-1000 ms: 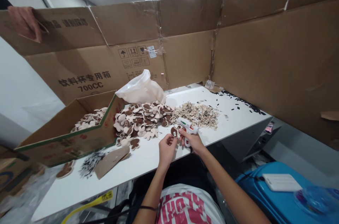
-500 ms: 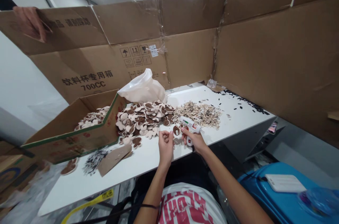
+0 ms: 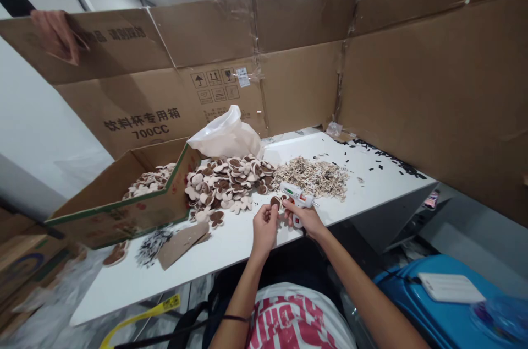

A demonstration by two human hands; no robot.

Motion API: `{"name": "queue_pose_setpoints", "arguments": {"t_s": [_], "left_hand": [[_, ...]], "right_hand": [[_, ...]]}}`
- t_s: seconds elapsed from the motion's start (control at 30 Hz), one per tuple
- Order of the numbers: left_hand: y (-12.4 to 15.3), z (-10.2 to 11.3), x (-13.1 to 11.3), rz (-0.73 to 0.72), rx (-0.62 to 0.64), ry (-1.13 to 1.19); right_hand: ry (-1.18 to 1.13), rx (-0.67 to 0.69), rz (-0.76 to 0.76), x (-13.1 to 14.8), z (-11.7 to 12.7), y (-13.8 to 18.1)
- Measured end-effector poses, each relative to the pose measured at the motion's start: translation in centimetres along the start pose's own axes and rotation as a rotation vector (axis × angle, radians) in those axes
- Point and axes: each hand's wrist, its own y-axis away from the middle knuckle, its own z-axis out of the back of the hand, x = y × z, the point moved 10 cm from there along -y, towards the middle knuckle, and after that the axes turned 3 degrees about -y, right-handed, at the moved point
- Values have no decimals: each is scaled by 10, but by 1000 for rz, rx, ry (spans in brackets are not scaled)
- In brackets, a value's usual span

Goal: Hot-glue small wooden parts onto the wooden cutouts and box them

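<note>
My right hand (image 3: 304, 218) is closed around a white hot glue gun (image 3: 293, 193), its nozzle pointing right. The fingertips of that hand also reach the edge of a small brown fabric patch (image 3: 275, 201) with a pale border. My left hand (image 3: 264, 226) pinches the same patch from the left, thumb on its face. Behind my hands lies a heap of brown and cream bow-shaped or animal-shaped patches (image 3: 223, 184). A pile of thin beige elastic loops (image 3: 313, 175) sits just beyond the glue gun.
An open cardboard box (image 3: 119, 217) of patches stands at left, beside a white plastic bag (image 3: 229, 137). Cardboard pieces (image 3: 181, 244) and small black-and-white labels (image 3: 152, 247) lie in front. Tall cardboard walls (image 3: 305, 85) enclose the table; another person's hand (image 3: 60, 35) hangs over them.
My left hand has moved in to the patch, and its thumb now covers the small white label seen on it before. The right hand keeps the glue gun. The view has shifted slightly.
</note>
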Motion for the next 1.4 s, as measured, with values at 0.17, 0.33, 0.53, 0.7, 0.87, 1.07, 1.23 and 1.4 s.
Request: {"name": "queue_pose_setpoints", "arguments": {"t_s": [0.17,0.33,0.53,0.7,0.87,1.07,1.23,1.4], "left_hand": [[3,2,-8,-28,-24,-15],[6,-1,-14,-23,25,10],[6,7,-16,-68,-50,43],[12,32,-44,-133,-137,54],[56,150,-168,-628,-785,-137],[54,281,-252,-770,-1189,-630],[14,282,-197,-354,-964,-1100],[-2,213,-79,-7,-439,-1186]], "right_hand": [[32,-5,-11,-2,1,0],[-8,-40,7,3,3,1],[-35,-33,-19,0,2,1],[-70,-57,2,2,5,2],[-77,-108,14,0,10,1],[-48,-94,12,-1,7,4],[-61,-103,-11,-7,8,2],[-19,-98,21,-4,10,2]]}}
